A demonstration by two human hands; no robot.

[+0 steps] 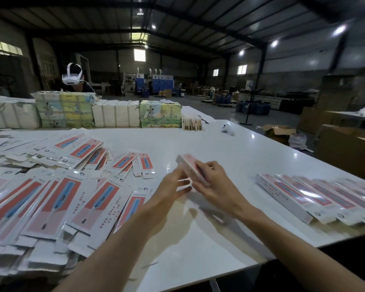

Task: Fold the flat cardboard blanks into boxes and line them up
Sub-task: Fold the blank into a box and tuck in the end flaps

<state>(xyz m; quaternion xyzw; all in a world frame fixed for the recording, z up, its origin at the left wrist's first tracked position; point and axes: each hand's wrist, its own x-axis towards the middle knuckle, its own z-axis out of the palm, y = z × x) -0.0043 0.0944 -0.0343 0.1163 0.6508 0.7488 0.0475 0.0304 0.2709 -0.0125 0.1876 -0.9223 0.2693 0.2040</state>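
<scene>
The right hand (215, 184) grips the box (188, 167); the left hand (173, 186) touches its near end, hold too blurred to tell.

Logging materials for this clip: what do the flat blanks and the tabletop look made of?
Flat blanks: thin printed cardboard, apparently gloss-coated; glare streaks the red-and-blue faces, flaps look matte white. Tabletop: smooth glossy white, maybe laminate or painted board; it reflects ceiling lamps.
</scene>
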